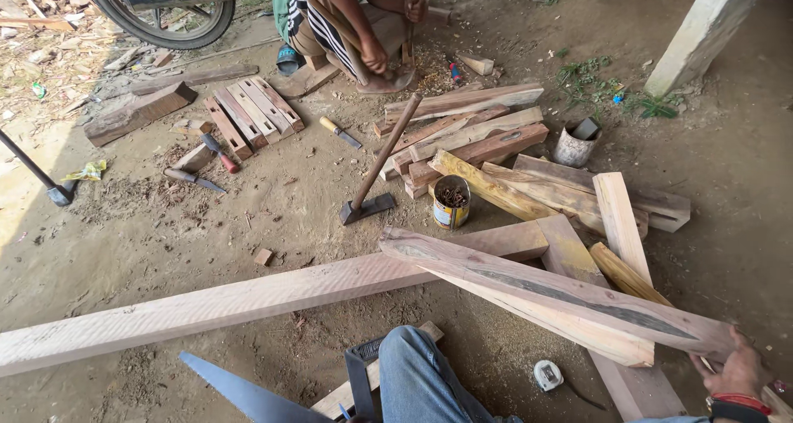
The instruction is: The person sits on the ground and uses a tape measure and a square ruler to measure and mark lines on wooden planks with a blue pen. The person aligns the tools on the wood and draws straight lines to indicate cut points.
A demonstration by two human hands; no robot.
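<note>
Right hand, fingers curled over the near right end of a plank, which lay across a long beam; left hand unseen.

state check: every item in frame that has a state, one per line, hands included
right hand: gripping the end of the dark-streaked wooden plank
dark-streaked wooden plank: one end raised, lying across the long pale wooden beam
long pale wooden beam: flat on the dirt
yellow tin can: upright, open, holds rusty nails
grey plastic cup: upright, open
wooden-handled adze: head on ground, handle tilted up
blue handsaw blade: lying by the knee
left hand: not in view
</note>
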